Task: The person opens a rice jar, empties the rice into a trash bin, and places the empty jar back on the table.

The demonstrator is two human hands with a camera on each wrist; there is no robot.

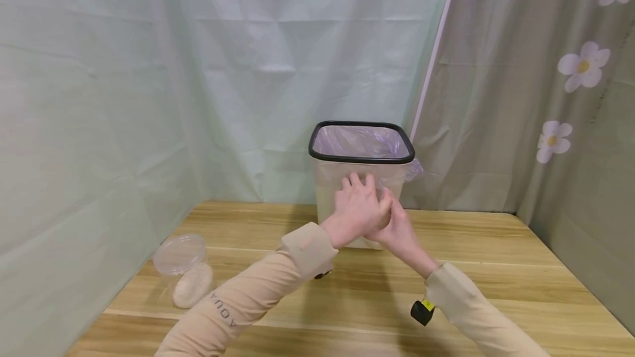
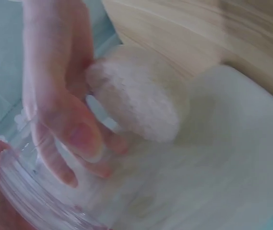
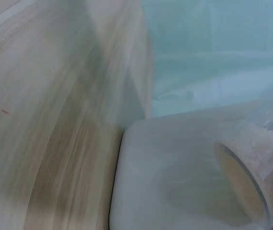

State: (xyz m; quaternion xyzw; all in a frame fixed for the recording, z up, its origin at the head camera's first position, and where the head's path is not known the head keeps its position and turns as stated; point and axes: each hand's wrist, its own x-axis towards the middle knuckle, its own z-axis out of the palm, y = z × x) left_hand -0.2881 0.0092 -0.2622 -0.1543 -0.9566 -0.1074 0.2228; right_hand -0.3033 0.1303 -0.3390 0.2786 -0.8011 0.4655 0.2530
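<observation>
In the head view, my left hand (image 1: 354,208) and right hand (image 1: 399,236) meet in front of the bin, around a clear plastic jar (image 2: 141,96) with white grains inside. The jar tilts, its round base (image 3: 242,179) showing in the right wrist view. Seen in the left wrist view, the right thumb and fingers wrap the jar's body, several fingers showing through the plastic. My left hand grips the ridged top end (image 2: 45,196). Behind the hands stands a cream bin (image 1: 324,197) with a black rim (image 1: 361,160) and a translucent purple liner (image 1: 359,139).
A second clear container (image 1: 179,258) with white contents stands at the left of the wooden table (image 1: 238,225). A pale curtain (image 1: 278,70) hangs behind and to the left. On the right, a grey curtain (image 1: 476,98) with white flowers (image 1: 554,141) borders the table.
</observation>
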